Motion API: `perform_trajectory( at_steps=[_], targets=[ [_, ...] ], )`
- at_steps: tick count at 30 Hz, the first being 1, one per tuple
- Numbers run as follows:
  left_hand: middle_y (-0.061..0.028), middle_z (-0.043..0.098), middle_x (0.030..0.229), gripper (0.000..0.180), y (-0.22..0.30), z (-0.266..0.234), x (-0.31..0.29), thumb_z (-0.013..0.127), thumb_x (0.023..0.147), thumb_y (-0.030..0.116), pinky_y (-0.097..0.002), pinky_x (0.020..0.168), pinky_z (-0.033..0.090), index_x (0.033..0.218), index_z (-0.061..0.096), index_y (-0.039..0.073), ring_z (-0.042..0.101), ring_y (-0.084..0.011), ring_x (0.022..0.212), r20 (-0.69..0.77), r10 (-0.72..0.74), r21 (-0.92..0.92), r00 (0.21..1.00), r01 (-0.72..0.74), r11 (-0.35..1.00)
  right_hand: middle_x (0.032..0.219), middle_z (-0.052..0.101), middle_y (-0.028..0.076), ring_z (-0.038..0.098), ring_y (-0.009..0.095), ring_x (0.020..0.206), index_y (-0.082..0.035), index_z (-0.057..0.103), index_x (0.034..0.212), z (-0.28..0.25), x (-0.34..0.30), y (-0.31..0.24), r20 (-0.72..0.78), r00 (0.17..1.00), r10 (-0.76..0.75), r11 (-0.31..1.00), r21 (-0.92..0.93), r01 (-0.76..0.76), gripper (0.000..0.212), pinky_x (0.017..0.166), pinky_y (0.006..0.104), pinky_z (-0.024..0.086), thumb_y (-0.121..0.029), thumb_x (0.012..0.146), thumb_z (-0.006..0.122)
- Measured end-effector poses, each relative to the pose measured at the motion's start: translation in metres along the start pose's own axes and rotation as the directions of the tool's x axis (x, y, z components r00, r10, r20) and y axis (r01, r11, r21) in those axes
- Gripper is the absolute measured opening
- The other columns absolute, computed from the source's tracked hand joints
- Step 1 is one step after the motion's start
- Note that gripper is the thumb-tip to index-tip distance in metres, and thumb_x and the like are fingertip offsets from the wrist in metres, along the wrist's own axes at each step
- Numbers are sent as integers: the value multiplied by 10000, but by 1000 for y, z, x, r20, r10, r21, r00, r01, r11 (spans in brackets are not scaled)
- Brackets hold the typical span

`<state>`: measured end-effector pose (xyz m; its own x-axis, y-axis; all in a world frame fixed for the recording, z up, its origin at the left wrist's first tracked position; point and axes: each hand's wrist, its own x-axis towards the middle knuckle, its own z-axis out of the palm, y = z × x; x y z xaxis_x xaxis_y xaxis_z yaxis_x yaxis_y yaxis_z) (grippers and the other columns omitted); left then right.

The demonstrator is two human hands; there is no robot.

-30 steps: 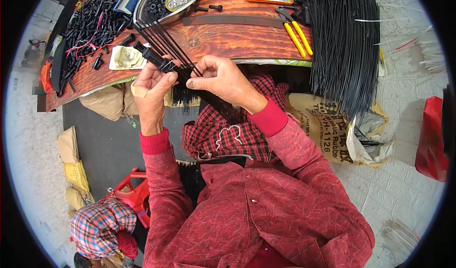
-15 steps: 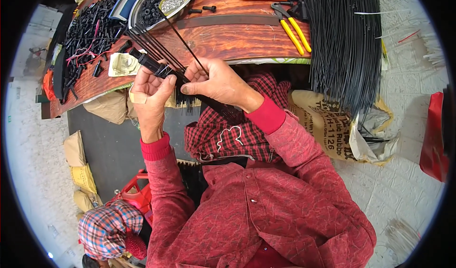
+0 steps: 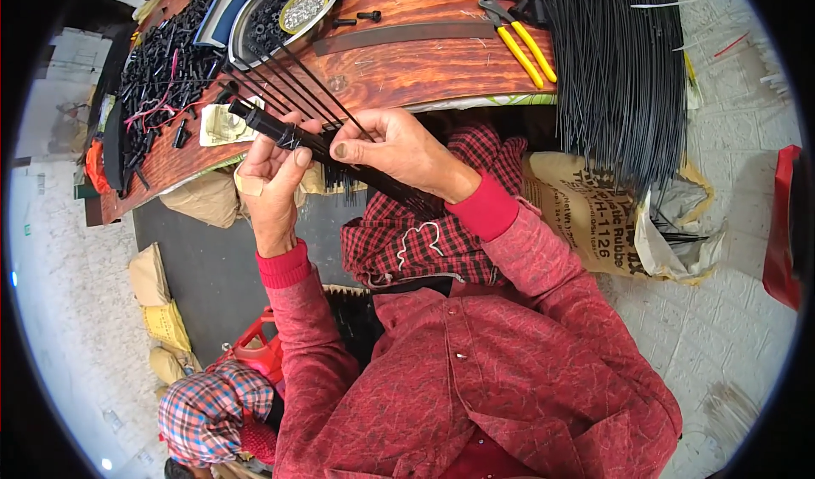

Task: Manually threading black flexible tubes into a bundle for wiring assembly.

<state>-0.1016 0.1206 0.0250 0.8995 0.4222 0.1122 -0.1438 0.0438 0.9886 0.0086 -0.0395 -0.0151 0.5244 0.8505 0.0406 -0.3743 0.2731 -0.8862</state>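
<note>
My left hand [image 3: 276, 177], with a tan strip stuck at the base of its thumb, is closed around a black tubular frame [image 3: 270, 126] that looks like part of an umbrella. The frame tilts up to the left, and several thin black rods [image 3: 310, 95] fan out from it toward the table. Just to the right, my right hand [image 3: 399, 152] pinches one of those thin rods between thumb and forefinger. The lower rods of the frame [image 3: 386, 186] run down over my lap. Where the rods join the tube is partly hidden by my fingers.
The wooden table [image 3: 424, 67] lies ahead, with yellow-handled pliers [image 3: 528, 53], a flat dark metal strip [image 3: 407, 36], a metal tray [image 3: 242, 33] and loose black parts [image 3: 165, 76]. A thick bundle of black rods [image 3: 620, 80] hangs over its right edge. Another person [image 3: 208, 411] is at lower left.
The rods above my hands are spread wider apart. My right hand has shifted slightly right and down along them, while my left hand keeps its hold on the frame. The view has shifted slightly.
</note>
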Motion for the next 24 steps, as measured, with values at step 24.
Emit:
perform_trajectory(
  at_steps=[24],
  targets=[
    [-197,674,1057,509,-12,-26,-11,743,823,114,-339,898,507,1249,533,-71,657,-226,979,66,121,-74,990,-116,990,765,610,90,631,311,720,-58,602,808,51,-22,1,-270,846,-460,707,-688,164,153,619,416,487,-148,787,724]
  ],
)
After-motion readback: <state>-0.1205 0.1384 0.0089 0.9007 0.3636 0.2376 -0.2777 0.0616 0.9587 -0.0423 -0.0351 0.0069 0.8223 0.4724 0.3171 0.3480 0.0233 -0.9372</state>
